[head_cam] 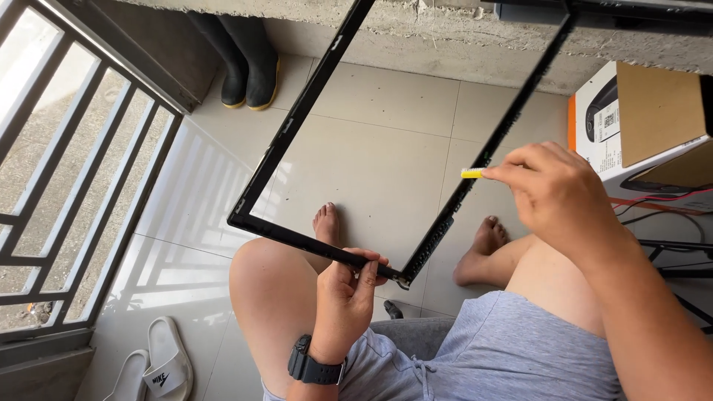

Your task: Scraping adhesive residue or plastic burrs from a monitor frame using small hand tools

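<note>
The left hand (345, 297) clamps the near edge of the black frame (286, 141), whose long sides run away toward the far wall. The right hand (553, 186) pinches a small yellow brush (471, 173), tip touching the frame's right side.

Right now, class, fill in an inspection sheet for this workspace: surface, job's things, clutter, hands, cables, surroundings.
Surface: pale floor tiles, sunlit, with railing shadows.
Job's things: thin black rectangular frame, empty inside; small yellow-tipped tool at its right edge.
Clutter: white sandals; black rubber boots; cardboard box.
Hands: left hand grips the frame's lower edge; right hand pinches the tool.
Cables: red and black wires beside the box.
Surroundings: metal railing on the left, rough concrete ledge ahead.
</note>
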